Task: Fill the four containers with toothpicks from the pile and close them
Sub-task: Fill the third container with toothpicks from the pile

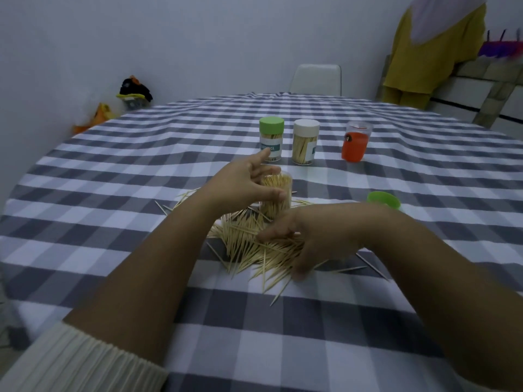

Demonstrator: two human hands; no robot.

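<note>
An open clear container [278, 198], packed with toothpicks, stands upright behind the toothpick pile [254, 244]. My left hand [243, 185] holds it from the left, thumb across its front. My right hand [308, 239] lies on the right part of the pile, fingers curled down into the toothpicks. Two closed, filled containers stand farther back: one with a green lid [271, 138], one with a white lid [305, 142]. An orange container [355, 141] stands open to their right. A loose green lid [384, 200] lies right of my right wrist.
The round table carries a grey and white checked cloth [141, 193]. Stray toothpicks [370, 265] lie scattered around the pile. A white chair [315, 79] stands at the far side. Yellow cloth [424, 52] hangs at the right; small items sit by the wall at left.
</note>
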